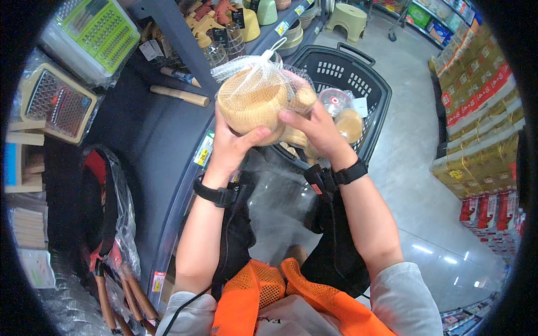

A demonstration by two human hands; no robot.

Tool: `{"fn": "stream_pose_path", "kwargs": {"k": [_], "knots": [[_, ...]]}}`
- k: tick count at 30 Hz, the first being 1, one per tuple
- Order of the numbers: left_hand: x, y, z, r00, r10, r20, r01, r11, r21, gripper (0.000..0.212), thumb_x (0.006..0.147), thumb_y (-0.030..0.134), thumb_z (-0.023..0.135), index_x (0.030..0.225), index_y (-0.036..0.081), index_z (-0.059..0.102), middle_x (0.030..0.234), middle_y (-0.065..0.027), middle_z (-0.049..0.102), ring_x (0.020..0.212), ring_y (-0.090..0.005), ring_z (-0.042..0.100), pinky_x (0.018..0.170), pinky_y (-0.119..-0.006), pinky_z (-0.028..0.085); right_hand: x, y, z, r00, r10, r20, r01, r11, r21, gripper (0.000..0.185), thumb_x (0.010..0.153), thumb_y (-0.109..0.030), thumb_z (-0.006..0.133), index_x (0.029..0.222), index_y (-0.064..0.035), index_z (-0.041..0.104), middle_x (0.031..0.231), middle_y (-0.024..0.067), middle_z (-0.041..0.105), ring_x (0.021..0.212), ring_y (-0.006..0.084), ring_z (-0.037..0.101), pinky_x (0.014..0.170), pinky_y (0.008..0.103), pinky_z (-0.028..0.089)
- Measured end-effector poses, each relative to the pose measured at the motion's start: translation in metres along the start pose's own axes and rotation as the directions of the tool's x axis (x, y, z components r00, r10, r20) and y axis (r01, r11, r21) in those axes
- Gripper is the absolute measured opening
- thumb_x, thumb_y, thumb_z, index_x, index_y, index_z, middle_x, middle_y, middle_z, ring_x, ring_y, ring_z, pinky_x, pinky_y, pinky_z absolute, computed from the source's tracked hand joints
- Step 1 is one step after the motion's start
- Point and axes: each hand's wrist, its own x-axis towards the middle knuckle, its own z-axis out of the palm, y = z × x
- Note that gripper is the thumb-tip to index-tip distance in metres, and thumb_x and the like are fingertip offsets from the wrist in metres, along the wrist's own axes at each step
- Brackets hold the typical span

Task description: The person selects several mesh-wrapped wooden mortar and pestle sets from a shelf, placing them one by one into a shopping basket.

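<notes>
Both my hands are raised over the front of a shopping basket. A pale wooden bowl (252,103) in white netting, gathered at the top, is gripped by my left hand (233,145) from its left and underside. My right hand (321,132) is around a round-ended wooden piece (303,100) in clear wrap, beside the bowl; its fingers are partly hidden behind the wrap. Below the hands, the dark plastic basket (380,94) contains a clear round container (335,101) with a red mark and a round wooden item (349,125).
To the left is a dark shelf (168,126) with a wooden rod (180,95), boxed graters (56,103) and wrapped pans (98,189). Spray bottles (214,46) line the shelf ahead. A plastic stool (346,21) stands beyond the basket. Stacked gold packs (479,117) are on the right.
</notes>
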Motion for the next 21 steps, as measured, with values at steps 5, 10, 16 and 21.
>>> {"fn": "stream_pose_path", "kwargs": {"k": [5, 10, 16, 21], "knots": [[0.016, 0.002, -0.018, 1.000, -0.006, -0.019, 0.006, 1.000, -0.004, 0.092, 0.069, 0.020, 0.089, 0.139, 0.002, 0.032, 0.135, -0.0130, 0.049, 0.125, -0.0230, 0.051, 0.107, -0.038, 0.041, 0.017, 0.013, 0.008, 0.992, -0.028, -0.126, 0.031, 0.999, 0.026, 0.076, 0.086, -0.023, 0.077, 0.146, -0.0061, 0.034, 0.134, 0.0115, 0.052, 0.125, 0.0200, 0.048, 0.106, 0.0345, 0.040], [0.014, -0.002, -0.032, 0.991, -0.104, -0.087, 0.097, 0.992, -0.076, 0.090, 0.071, 0.018, 0.088, 0.139, 0.002, 0.032, 0.134, -0.0128, 0.049, 0.125, -0.0228, 0.050, 0.107, -0.038, 0.041, 0.028, 0.014, 0.017, 0.936, 0.192, -0.296, -0.183, 0.981, 0.057, 0.054, 0.084, -0.021, 0.080, 0.126, -0.0023, 0.052, 0.107, 0.0073, 0.066, 0.095, 0.0128, 0.063, 0.081, 0.0283, 0.053], [0.015, 0.000, -0.040, 0.976, -0.174, -0.131, 0.163, 0.982, -0.091, 0.087, 0.073, 0.016, 0.086, 0.140, 0.002, 0.032, 0.135, -0.0124, 0.049, 0.125, -0.0223, 0.050, 0.106, -0.037, 0.042, 0.034, 0.026, 0.027, 0.954, 0.142, -0.264, -0.125, 0.989, 0.079, 0.043, 0.088, -0.020, 0.075, 0.122, -0.0016, 0.057, 0.100, 0.0043, 0.066, 0.086, 0.0095, 0.063, 0.075, 0.0250, 0.053], [0.016, 0.004, -0.039, 0.980, -0.183, -0.084, 0.162, 0.964, -0.211, 0.080, 0.079, 0.015, 0.081, 0.141, 0.003, 0.033, 0.137, -0.0122, 0.049, 0.125, -0.0223, 0.051, 0.105, -0.037, 0.043, 0.030, 0.018, 0.025, 0.898, 0.212, -0.384, -0.167, 0.975, 0.149, 0.043, 0.092, -0.022, 0.069, 0.128, -0.0010, 0.056, 0.114, 0.0092, 0.061, 0.101, 0.0128, 0.062, 0.082, 0.0283, 0.054]]}}
